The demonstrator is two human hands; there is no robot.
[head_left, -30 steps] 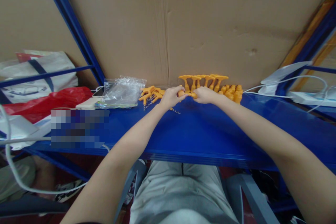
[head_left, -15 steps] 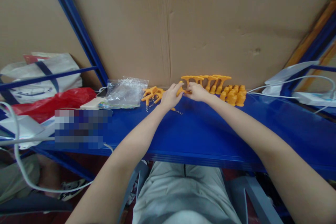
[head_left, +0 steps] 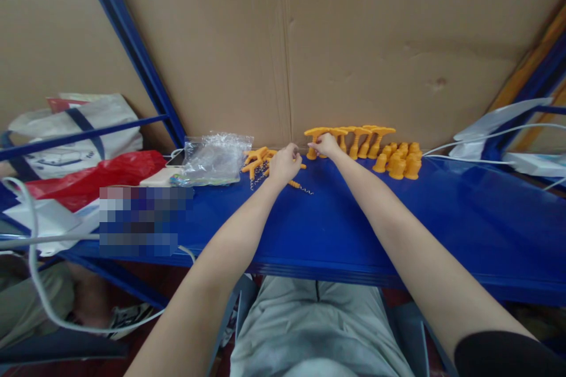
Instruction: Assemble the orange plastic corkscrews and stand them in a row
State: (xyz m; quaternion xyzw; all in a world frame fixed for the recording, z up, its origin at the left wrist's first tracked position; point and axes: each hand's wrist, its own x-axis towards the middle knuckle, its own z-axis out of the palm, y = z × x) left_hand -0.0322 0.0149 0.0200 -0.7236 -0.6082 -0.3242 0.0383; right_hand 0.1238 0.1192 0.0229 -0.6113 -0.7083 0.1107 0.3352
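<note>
My right hand (head_left: 325,146) is closed around the stem of an orange T-handled corkscrew (head_left: 312,152) at the left end of a row of upright corkscrews (head_left: 355,144) along the cardboard. To the left, my left hand (head_left: 286,163) hangs over a pile of orange corkscrews (head_left: 256,159) with bare metal spirals; its fingers are loosely bent and apart, with nothing visible in them. One loose corkscrew (head_left: 293,184) lies partly under that hand, its spiral pointing right. Several short orange sleeves (head_left: 398,165) stand grouped right of the row.
A clear plastic bag (head_left: 216,159) lies left of the pile, beside a red bag (head_left: 101,177). Cardboard (head_left: 354,41) backs the blue shelf (head_left: 336,224). White cables (head_left: 469,159) run at the right. Another person's leg (head_left: 88,294) shows at lower left.
The orange corkscrew between my hands has gone to the left end of the upright row with my right hand. My left hand has come away from it, and the two hands are farther apart.
</note>
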